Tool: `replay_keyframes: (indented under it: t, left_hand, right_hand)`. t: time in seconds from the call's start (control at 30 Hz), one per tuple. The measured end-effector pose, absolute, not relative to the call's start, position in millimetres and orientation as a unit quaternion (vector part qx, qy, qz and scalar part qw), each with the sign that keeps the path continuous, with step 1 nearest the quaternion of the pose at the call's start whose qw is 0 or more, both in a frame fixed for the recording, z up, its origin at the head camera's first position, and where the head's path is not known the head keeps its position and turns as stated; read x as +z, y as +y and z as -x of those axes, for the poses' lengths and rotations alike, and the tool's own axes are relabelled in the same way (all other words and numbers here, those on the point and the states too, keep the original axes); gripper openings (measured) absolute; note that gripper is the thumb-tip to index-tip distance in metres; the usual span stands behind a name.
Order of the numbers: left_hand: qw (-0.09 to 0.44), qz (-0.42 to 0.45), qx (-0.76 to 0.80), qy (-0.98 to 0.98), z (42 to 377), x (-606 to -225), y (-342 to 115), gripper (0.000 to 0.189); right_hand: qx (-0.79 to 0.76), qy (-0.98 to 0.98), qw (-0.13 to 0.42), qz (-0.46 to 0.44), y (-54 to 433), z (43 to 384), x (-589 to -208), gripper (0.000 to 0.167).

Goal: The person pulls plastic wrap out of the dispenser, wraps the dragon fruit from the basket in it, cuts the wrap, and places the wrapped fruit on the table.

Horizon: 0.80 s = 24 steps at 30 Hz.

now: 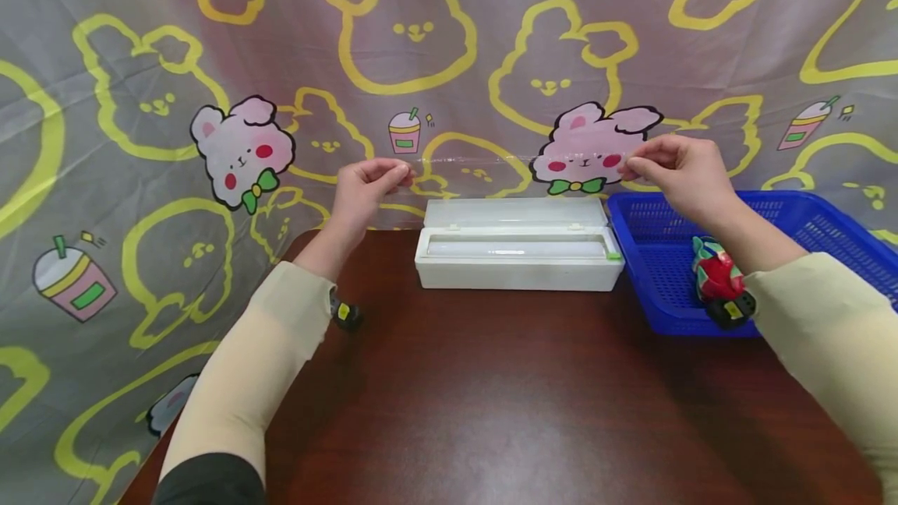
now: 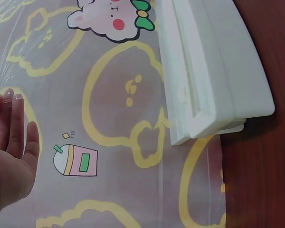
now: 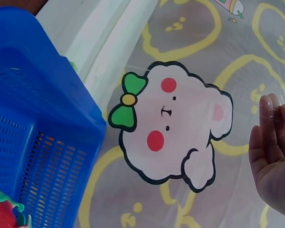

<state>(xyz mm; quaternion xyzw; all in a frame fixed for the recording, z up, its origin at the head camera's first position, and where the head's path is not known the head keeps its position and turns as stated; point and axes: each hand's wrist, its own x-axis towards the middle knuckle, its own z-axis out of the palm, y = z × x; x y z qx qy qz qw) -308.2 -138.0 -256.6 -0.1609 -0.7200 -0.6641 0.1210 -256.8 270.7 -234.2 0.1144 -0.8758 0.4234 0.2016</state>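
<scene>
Above white box point(image 1: 519, 275), left fingers point(image 1: 394, 174), right fingers point(image 1: 648, 169), pinching clear film point(image 1: 484, 160)

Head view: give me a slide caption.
Left hand and right hand pinch clear film between them; an open white box and blue basket on the table.

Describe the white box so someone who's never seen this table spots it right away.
Look to the far edge of the dark brown table. There, just left of the blue basket, sits a long white box with its lid raised. Unlike the basket, which is blue and full of holes, it is white and smooth-sided.
</scene>
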Motion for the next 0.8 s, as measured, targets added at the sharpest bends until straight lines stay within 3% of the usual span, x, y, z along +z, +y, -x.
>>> replay_keyframes:
  t: [0.8]
  left_hand:
    - [0.142,0.183,-0.685,-0.69,311,-233,-137,0.015]
  right_hand:
    - [0.404,-0.884,0.205,-0.111,273,255,-208,0.025]
